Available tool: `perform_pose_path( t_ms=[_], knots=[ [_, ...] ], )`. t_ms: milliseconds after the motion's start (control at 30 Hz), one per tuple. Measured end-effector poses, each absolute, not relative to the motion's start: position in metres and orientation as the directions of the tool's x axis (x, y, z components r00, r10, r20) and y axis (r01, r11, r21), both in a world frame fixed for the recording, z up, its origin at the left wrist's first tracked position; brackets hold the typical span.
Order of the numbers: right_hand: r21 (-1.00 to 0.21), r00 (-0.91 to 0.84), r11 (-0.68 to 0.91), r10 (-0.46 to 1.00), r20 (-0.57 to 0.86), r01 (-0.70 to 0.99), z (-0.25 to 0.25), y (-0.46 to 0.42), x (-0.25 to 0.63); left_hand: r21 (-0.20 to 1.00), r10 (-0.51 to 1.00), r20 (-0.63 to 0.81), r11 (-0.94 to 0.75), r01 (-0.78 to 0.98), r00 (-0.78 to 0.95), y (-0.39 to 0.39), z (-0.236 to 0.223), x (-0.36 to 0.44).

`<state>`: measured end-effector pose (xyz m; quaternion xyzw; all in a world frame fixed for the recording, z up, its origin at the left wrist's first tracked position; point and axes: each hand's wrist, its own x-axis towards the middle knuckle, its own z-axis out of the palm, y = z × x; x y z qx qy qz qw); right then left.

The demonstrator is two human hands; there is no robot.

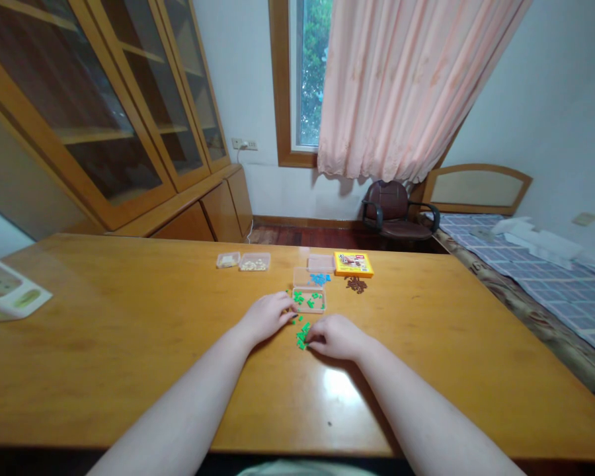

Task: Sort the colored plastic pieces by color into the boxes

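Note:
Both my hands rest on the wooden table. A small heap of green pieces lies between them. My left hand is curled, its fingertips pinched at the heap's upper edge, beside a clear plastic box holding more green pieces. My right hand is closed, with its fingertips on the green heap. Whether either hand grips a piece is hidden by the fingers.
Behind the box lie blue pieces, another clear box, a yellow box and a brown heap. Two small clear boxes stand further left. A white object sits at the left edge. A bed flanks the right.

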<state>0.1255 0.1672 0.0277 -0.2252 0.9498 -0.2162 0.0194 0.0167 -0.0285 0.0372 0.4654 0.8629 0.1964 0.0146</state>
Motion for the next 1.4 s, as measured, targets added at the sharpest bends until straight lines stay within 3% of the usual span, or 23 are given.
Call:
perform_pose_path(
  t_ms=[167,467,667,833,933,1067,1200,1400],
  knots=[
    [-0.374,-0.901,0.829,-0.432,0.045,-0.416,0.025,0.164,0.124,0.311,0.846,0.025,0.500,0.808,-0.532,-0.028,0.034,0.019],
    [-0.316,-0.900,0.847,-0.433,0.054,-0.427,0.026,0.163,0.125,0.331,0.845,-0.008,0.507,0.796,-0.535,-0.026,0.034,0.020],
    [-0.361,-0.901,0.830,-0.425,0.083,-0.425,0.024,0.166,0.124,0.394,0.840,0.056,0.477,0.785,-0.539,-0.024,0.032,0.018],
    [-0.383,-0.889,0.808,-0.449,0.089,-0.447,0.024,0.165,0.124,0.457,0.735,0.243,0.490,0.743,-0.634,-0.016,0.027,0.009],
    [-0.373,-0.879,0.802,-0.467,0.094,-0.466,0.024,0.165,0.124,0.415,0.625,0.283,0.604,0.681,-0.727,-0.017,0.021,-0.002],
    [-0.361,-0.876,0.804,-0.473,0.092,-0.472,0.025,0.165,0.126,0.263,0.552,0.179,0.771,0.580,-0.815,-0.025,0.012,-0.015],
    [-0.360,-0.877,0.808,-0.474,0.072,-0.466,0.027,0.164,0.127,0.178,0.565,0.153,0.791,0.585,-0.811,-0.029,0.007,-0.016],
    [-0.321,-0.889,0.836,-0.455,0.050,-0.446,0.030,0.162,0.127,0.178,0.566,0.163,0.788,0.589,-0.808,-0.024,0.009,-0.011]
  ],
)
